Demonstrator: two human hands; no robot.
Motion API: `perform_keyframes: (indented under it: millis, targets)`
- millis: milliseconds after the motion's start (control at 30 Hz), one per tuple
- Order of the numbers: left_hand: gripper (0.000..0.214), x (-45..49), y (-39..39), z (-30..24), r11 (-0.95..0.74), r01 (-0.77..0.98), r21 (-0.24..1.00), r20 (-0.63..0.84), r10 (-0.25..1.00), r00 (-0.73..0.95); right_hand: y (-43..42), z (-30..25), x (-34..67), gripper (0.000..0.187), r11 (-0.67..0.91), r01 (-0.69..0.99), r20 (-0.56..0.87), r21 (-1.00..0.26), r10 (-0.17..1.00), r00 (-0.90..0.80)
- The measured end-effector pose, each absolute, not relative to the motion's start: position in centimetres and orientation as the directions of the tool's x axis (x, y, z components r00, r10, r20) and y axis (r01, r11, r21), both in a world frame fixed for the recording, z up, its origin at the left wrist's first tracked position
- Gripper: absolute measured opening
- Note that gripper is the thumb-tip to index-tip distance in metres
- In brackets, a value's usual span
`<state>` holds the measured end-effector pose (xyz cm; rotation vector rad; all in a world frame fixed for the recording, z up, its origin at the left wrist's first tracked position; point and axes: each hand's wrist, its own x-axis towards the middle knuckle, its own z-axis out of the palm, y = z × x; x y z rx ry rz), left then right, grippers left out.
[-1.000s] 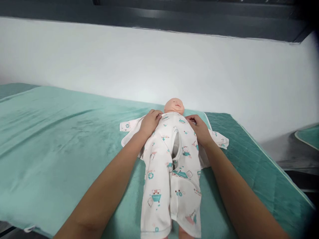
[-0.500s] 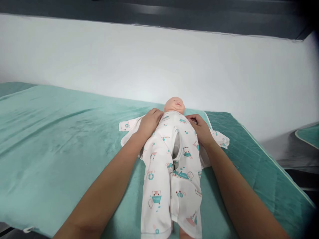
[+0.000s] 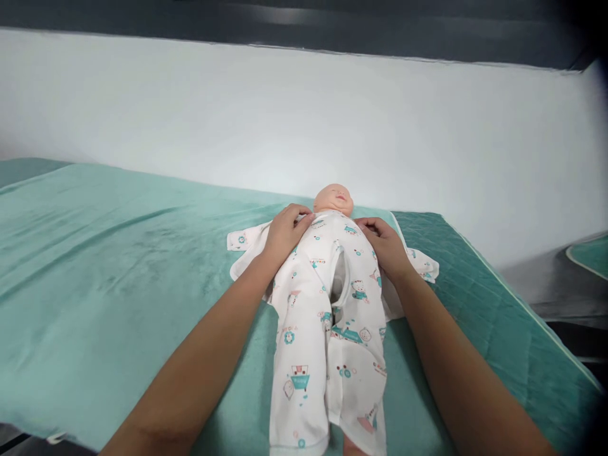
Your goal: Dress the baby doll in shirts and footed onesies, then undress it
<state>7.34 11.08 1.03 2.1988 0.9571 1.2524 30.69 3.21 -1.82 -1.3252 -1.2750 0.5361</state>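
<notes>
A baby doll [image 3: 334,197] lies on its back with its head towards the wall. White printed baby pants [image 3: 304,297], open at the crotch, cover its chest, belly and legs. At the upper left edge of the pants, my left hand [image 3: 287,231] has its fingers and thumb closed on the cloth by the doll's shoulder. My right hand [image 3: 384,246] grips the opposite upper edge with curled fingers, partly hidden from view. Under the pants, a matching baby shirt [image 3: 247,244] spreads its sleeves to both sides. One foot of the doll peeps out at the bottom.
A light green sheet [image 3: 118,285] with soft wrinkles covers the bed. On the right lies a darker green quilted pad [image 3: 479,310], ending at the bed's edge. Behind stands a white wall [image 3: 237,120] under a dark beam [image 3: 294,25].
The left hand's fingers have shifted slightly at the edge of the pants, and its thumb now shows more. Otherwise the hands, doll and clothes stay in place; the view moves a little.
</notes>
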Motion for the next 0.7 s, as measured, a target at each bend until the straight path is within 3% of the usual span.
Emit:
perform_keyframes:
  millis: [167, 400, 500, 700]
  targets:
    - [0.025, 7.4, 9.4, 2.8, -0.535, 0.178, 0.826, 0.446, 0.813, 0.375, 3.2, -1.6, 30.7, 0.021, 0.251, 0.364, 0.369, -0.897, 0.878, 0.305]
    - [0.017, 6.4, 7.6, 5.4, -0.576, 0.189, 0.796, 0.312, 0.656, 0.687, 3.0, -1.1, 30.4, 0.02, 0.243, 0.379, 0.368, -0.893, 0.88, 0.301]
    - [0.017, 6.1, 7.8, 5.5, -0.604, 0.179, 0.777, 0.317, 0.621, 0.717, 2.9, -1.1, 30.3, 0.02, 0.248, 0.369, 0.368, -0.896, 0.879, 0.303]
    - [0.02, 5.7, 8.7, 4.7, -0.53, 0.144, 0.836, 0.314, 0.676, 0.667, 2.9, -1.1, 30.3, 0.019, 0.238, 0.385, 0.366, -0.892, 0.88, 0.304]
